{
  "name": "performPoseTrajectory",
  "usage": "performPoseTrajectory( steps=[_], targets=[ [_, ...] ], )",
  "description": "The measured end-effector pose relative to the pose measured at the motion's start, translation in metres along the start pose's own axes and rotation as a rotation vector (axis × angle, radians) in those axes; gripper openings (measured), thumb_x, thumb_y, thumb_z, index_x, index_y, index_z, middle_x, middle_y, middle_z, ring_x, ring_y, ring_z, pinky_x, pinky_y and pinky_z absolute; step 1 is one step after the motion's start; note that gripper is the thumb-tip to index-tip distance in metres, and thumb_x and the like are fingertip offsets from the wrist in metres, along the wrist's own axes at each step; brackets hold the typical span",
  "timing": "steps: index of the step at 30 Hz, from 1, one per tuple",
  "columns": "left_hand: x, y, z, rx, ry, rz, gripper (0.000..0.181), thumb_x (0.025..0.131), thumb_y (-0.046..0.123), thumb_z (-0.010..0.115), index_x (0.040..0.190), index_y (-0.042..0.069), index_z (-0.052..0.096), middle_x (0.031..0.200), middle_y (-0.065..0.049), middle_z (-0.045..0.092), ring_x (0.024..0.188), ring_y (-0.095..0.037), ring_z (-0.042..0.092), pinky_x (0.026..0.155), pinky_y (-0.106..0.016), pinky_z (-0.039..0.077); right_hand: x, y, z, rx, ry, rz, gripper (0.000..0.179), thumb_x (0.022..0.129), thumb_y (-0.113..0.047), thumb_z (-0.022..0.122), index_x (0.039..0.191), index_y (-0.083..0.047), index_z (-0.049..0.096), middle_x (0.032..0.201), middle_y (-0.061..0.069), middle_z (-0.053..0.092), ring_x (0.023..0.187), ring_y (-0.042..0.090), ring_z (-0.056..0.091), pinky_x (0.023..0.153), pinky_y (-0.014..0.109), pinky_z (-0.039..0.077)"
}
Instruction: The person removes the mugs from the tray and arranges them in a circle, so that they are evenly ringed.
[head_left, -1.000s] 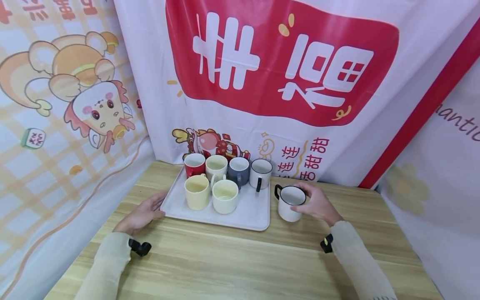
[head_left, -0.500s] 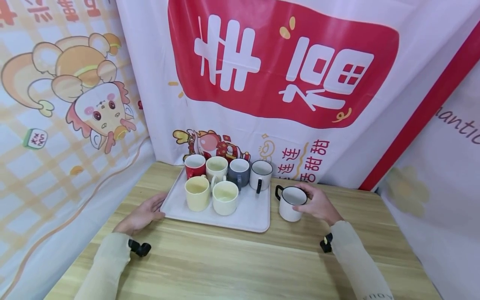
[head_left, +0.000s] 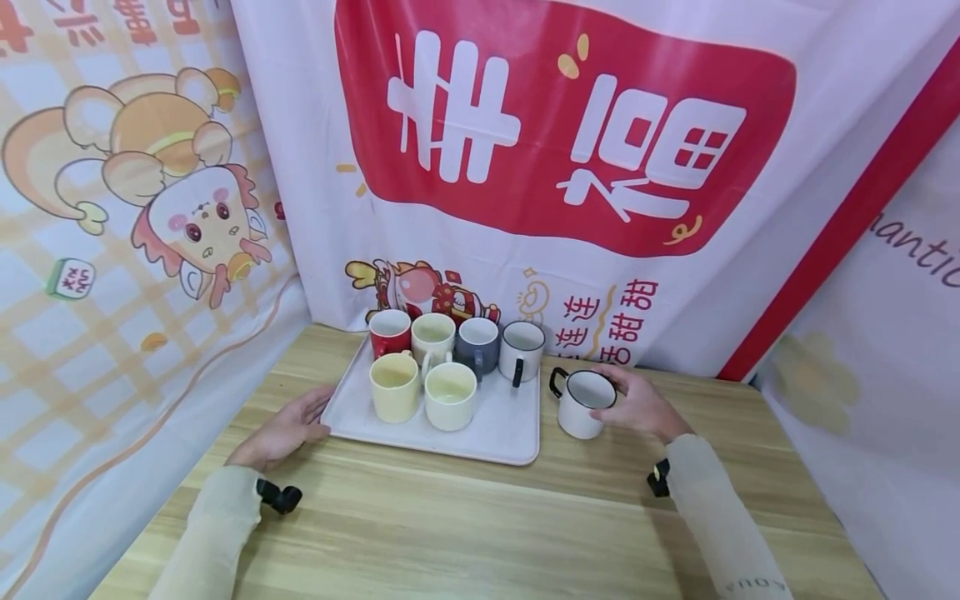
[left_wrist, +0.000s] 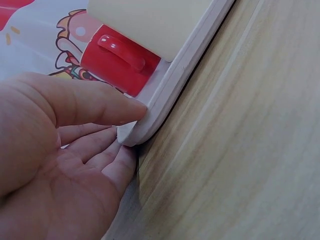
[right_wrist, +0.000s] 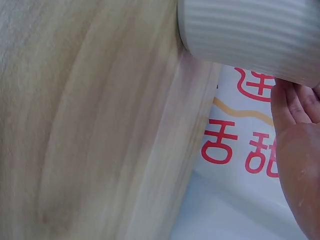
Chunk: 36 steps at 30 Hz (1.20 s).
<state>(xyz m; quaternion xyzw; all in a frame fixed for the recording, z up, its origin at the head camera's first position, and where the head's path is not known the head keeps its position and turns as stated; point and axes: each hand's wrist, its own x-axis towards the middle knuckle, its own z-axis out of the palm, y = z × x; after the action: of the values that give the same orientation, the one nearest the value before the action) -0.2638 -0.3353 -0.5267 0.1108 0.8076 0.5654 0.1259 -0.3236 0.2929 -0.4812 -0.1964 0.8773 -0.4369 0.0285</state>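
Observation:
My right hand [head_left: 637, 404] grips a white enamel-style mug [head_left: 577, 417] with a black rim and black handle, just right of the tray. Its thumb and fingers hold opposite sides; the handle points left. The right wrist view shows the mug's ribbed side [right_wrist: 245, 37] close over the table. At the left end of the pale tray [head_left: 487, 433], my left hand [head_left: 288, 425] pinches a corner. In the left wrist view, the thumb [left_wrist: 115, 105] lies on the tray rim [left_wrist: 165, 95], fingers against its underside.
On the tray's back row stand a red mug [head_left: 390, 337], a cream mug [head_left: 433, 333], a grey mug [head_left: 480, 346] and another black-rimmed white mug [head_left: 523, 350]. A yellow mug [head_left: 395, 392] and a pale cream mug [head_left: 450, 400] stand in front. A printed curtain [head_left: 637, 308] hangs behind.
My right hand and the black-rimmed mug it holds have shifted slightly rightward, and the mug's base sits a little higher in view. The left hand and the tray keep their places.

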Motion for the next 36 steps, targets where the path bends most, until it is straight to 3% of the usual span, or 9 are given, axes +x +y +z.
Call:
performPoseTrajectory(
  steps=[8, 14, 25, 31, 36],
  targets=[
    [-0.001, 0.001, 0.0, -0.012, -0.011, 0.01, 0.083, 0.099, -0.005, 0.058, 0.164, -0.013, 0.007, 0.173, -0.035, 0.004, 0.16, -0.057, 0.004, 0.131, -0.069, 0.009, -0.003, -0.028, -0.011, -0.116, -0.024, 0.035, 0.1, 0.078, -0.043, 0.094, 0.159, -0.014, 0.045, 0.162, 0.01, 0.052, 0.151, 0.041, 0.046, 0.123, 0.067, 0.04],
    [-0.001, 0.0, -0.001, -0.002, -0.003, -0.005, 0.084, 0.099, -0.004, 0.059, 0.164, -0.012, 0.008, 0.174, -0.034, 0.005, 0.16, -0.056, 0.006, 0.131, -0.069, 0.01, 0.0, -0.064, 0.0, -0.177, -0.036, 0.008, 0.098, 0.078, -0.047, 0.093, 0.158, -0.014, 0.048, 0.162, 0.011, 0.051, 0.152, 0.04, 0.044, 0.124, 0.066, 0.04],
    [0.0, -0.002, -0.001, -0.007, -0.009, -0.001, 0.084, 0.098, -0.004, 0.06, 0.164, -0.012, 0.008, 0.173, -0.035, 0.005, 0.16, -0.057, 0.006, 0.131, -0.069, 0.01, 0.015, -0.111, 0.068, -0.282, -0.035, -0.084, 0.097, 0.076, -0.053, 0.091, 0.153, -0.007, 0.054, 0.154, 0.011, 0.06, 0.143, 0.034, 0.056, 0.123, 0.054, 0.047],
    [0.0, -0.002, 0.0, -0.009, -0.01, 0.001, 0.084, 0.099, -0.004, 0.061, 0.164, -0.012, 0.008, 0.173, -0.035, 0.005, 0.16, -0.057, 0.006, 0.131, -0.069, 0.01, 0.032, -0.125, 0.108, -0.256, -0.028, -0.063, 0.095, 0.075, -0.054, 0.092, 0.152, -0.012, 0.056, 0.155, 0.006, 0.06, 0.146, 0.028, 0.054, 0.125, 0.05, 0.045],
    [0.001, -0.001, 0.0, -0.001, -0.009, -0.002, 0.084, 0.099, -0.004, 0.061, 0.164, -0.012, 0.008, 0.173, -0.035, 0.005, 0.16, -0.057, 0.006, 0.131, -0.069, 0.01, 0.041, -0.133, 0.135, -0.191, -0.008, -0.042, 0.097, 0.075, -0.053, 0.092, 0.153, -0.009, 0.055, 0.156, 0.008, 0.058, 0.146, 0.031, 0.052, 0.124, 0.056, 0.045]
  ],
)
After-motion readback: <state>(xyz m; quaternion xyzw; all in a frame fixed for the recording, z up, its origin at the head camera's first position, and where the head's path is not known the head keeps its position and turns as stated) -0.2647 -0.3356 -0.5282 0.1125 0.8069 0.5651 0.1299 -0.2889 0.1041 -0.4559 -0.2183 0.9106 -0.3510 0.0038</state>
